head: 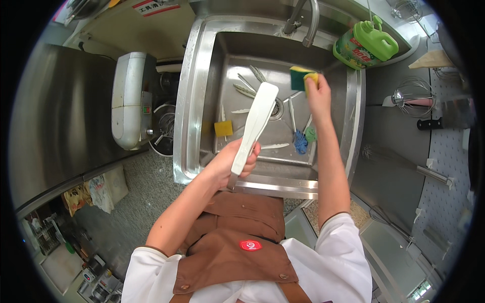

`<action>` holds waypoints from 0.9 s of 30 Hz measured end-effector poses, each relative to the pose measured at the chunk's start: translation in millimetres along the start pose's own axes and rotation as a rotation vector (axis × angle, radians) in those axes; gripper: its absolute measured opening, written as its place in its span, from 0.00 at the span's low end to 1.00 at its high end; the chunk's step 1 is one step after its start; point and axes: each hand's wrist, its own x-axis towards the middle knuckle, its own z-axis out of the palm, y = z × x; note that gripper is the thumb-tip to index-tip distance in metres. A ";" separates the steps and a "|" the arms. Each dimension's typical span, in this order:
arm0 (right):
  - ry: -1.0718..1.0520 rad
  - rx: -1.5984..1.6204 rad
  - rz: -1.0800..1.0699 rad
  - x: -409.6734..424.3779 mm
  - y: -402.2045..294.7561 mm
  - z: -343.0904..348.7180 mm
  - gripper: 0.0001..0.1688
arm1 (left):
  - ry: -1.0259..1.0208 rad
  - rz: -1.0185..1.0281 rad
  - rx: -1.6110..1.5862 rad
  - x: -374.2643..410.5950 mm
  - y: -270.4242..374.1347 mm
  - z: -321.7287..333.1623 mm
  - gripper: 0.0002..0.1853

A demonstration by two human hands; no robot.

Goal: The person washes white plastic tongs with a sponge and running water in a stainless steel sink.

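Note:
In my left hand (pixel 237 161) is a pair of white-tipped tongs (pixel 258 110), held slanting up over a stainless steel sink (pixel 191 113). My right hand (pixel 317 94) grips a yellow and green scouring sponge (pixel 299 78) above the basin's right side, apart from the tongs. Several utensils with pale scalloped ends lie on the basin floor around the drain (pixel 278 110). A yellow sponge (pixel 223 128) rests across one at the left. A blue cloth-like bundle (pixel 301 143) and a green one (pixel 311 134) lie at the lower right of the basin.
A curved metal faucet (pixel 312 26) rises behind the basin. A green detergent jug (pixel 363 45) stands on the sink's back right corner. Whisks (pixel 415 97) and a black-handled knife (pixel 430 124) hang at the right. A grey-white machine (pixel 132 100) stands left of the sink.

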 end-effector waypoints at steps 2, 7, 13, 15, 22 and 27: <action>0.010 -0.053 -0.029 45.9 17.0 -6.0 0.12 | -0.128 -0.010 -0.050 24.5 13.5 -11.5 0.16; 0.066 0.025 -0.033 165.8 22.8 -2.1 0.13 | -0.252 -0.047 -0.018 96.6 47.9 -17.3 0.18; -0.337 0.563 0.104 229.7 23.7 32.4 0.14 | -0.285 -0.020 -0.002 184.8 61.5 -34.6 0.21; -0.259 0.332 0.059 231.5 30.9 34.2 0.13 | -0.272 -0.029 -0.022 202.5 66.2 -32.0 0.21; -0.196 0.403 -0.085 224.6 80.7 22.9 0.12 | -0.349 -0.075 -0.160 253.8 80.6 -30.4 0.19; 0.088 0.162 -0.146 115.2 88.3 0.5 0.12 | -0.284 -0.100 -0.298 289.3 92.0 -32.9 0.16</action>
